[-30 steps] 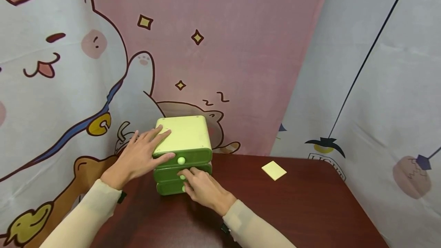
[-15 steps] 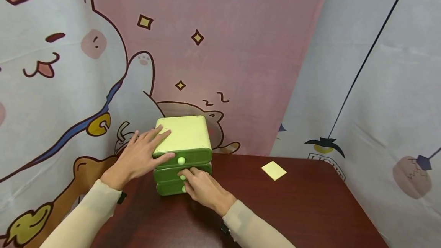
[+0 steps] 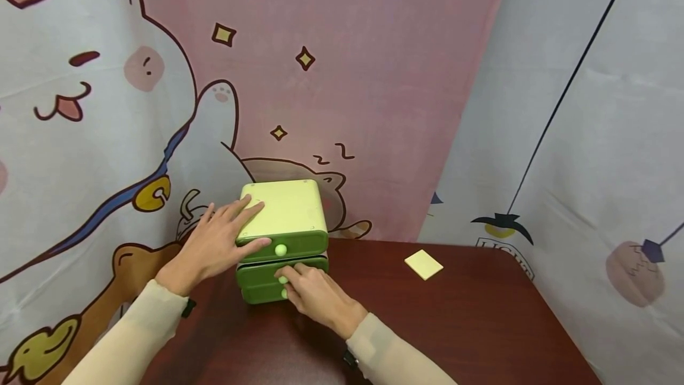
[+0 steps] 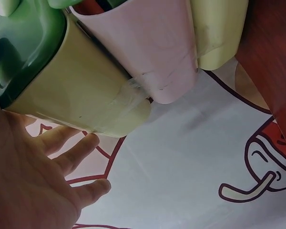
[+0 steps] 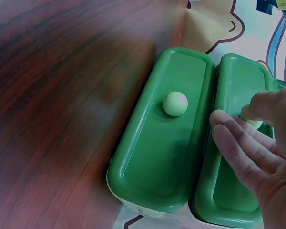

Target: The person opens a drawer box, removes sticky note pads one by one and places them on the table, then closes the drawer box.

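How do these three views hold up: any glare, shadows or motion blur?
Head: no obvious motion blur, soft shadows on the table in front of the drawer unit; left wrist: highlights on the clear tape; right wrist: a pale sheen on the table, highlights along the rim of the bottom drawer.

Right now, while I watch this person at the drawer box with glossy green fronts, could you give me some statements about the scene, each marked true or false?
1. The right hand pinches the round, pale green knob of the glossy green middle drawer. True.
2. The middle drawer is pushed fully in. False: it stands slightly out, with a dark gap showing above it.
3. The left hand rests on the flat, pale yellow top of the drawer box. True.
4. The flat, square, pale yellow piece lies on that top. False: it lies on the dark reddish-brown table, apart from the box.
5. Neither hand touches the round, pale green bottom knob. True.
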A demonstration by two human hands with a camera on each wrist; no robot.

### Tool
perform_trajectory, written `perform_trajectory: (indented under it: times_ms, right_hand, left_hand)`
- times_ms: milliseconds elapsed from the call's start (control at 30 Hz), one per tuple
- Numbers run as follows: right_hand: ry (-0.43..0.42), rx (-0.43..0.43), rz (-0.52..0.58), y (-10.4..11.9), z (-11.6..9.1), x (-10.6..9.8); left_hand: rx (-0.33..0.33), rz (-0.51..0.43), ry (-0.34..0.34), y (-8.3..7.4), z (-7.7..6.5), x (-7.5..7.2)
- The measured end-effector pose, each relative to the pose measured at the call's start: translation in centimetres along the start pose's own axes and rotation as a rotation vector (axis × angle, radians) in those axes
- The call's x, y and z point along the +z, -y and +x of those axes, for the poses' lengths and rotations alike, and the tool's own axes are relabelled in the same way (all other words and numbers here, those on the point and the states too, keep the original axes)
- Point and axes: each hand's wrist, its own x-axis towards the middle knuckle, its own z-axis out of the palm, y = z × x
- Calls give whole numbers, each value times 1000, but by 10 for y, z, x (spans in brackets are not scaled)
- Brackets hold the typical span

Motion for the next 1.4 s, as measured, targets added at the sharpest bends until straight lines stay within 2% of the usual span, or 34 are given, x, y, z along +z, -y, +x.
perform_trajectory:
  times_ms: [267, 667, 967, 1400]
  right_hand:
    - [-14, -25, -23, 4, -3, -3]
    - [17, -22, -43, 8, -6, -9]
    - [19, -18, -24, 9, -10, -10]
    - [16, -32, -37, 14, -15, -12]
  left_hand:
    - [-3, -2, -7, -1, 0, 1]
    - [-2, 10, -1, 0, 1, 0]
    - [-4, 1, -7, -1, 1, 1]
    - [-17, 12, 22, -2, 0, -2]
